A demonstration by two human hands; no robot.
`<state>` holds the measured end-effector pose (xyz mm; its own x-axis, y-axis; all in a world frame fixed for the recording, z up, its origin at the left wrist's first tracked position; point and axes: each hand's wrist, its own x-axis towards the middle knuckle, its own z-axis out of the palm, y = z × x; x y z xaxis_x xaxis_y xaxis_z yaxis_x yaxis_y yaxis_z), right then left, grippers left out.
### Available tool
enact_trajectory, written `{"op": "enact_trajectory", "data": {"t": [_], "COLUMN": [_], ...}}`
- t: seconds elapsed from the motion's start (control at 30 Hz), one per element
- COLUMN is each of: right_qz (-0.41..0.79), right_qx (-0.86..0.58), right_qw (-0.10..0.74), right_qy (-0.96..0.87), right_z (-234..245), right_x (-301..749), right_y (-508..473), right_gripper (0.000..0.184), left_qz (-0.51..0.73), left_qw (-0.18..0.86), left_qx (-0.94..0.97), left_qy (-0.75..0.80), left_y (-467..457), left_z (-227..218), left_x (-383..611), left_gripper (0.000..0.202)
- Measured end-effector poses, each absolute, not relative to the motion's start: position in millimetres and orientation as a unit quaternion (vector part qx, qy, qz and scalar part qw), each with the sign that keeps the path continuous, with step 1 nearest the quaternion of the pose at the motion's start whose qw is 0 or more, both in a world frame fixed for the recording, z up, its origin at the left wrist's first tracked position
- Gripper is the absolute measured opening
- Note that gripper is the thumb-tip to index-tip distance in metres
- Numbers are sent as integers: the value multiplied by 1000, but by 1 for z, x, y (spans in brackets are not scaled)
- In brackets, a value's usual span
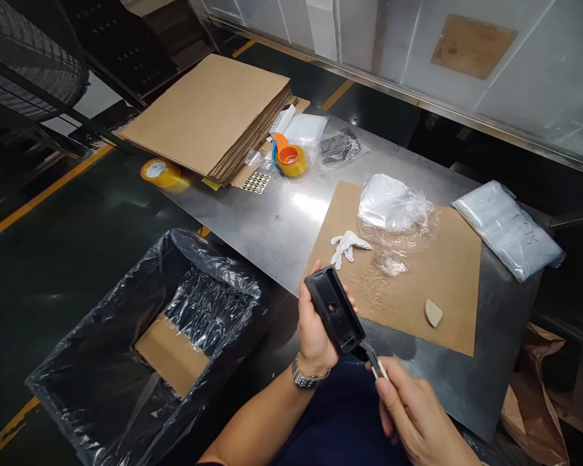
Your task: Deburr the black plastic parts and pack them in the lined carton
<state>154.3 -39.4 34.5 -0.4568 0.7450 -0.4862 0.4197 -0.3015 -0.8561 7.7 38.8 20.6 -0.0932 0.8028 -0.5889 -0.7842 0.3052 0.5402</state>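
Note:
My left hand (315,330) is wrapped round a black rectangular plastic part (334,310), an open tray-like shell with a small hole in its floor, held up over the table's front edge. My right hand (415,411) pinches a thin pale-handled tool (375,362) whose dark tip touches the lower end of the black part. A metal watch sits on my left wrist.
A brown cardboard sheet (447,278) on the steel table (272,220) carries a white glove (347,246), crumpled clear bags (393,213) and a small beige piece (433,313). Further back lie stacked cardboard (214,110) and an orange tape dispenser (287,157). A black-lined box (150,343) stands at left.

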Motion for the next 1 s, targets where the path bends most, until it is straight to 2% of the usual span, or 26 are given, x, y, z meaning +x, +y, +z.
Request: {"op": "enact_trajectory", "data": {"t": [0.1, 0.3, 1.0], "right_qz": [675, 692, 680], "right_qx": [-493, -508, -511], "right_qw": [89, 56, 21], "right_qy": [-542, -510, -526], "right_z": [41, 45, 41], "right_x": [147, 140, 138], "right_y": [-36, -31, -33], "right_gripper": [30, 38, 37], "left_qz": [596, 611, 629], "left_qw": [670, 663, 639], "left_qx": [11, 18, 26], "left_qy": [443, 433, 442], "left_y": [37, 36, 35], "left_z": [20, 18, 15], "left_x": [7, 6, 8], "left_gripper": [49, 50, 49]}}
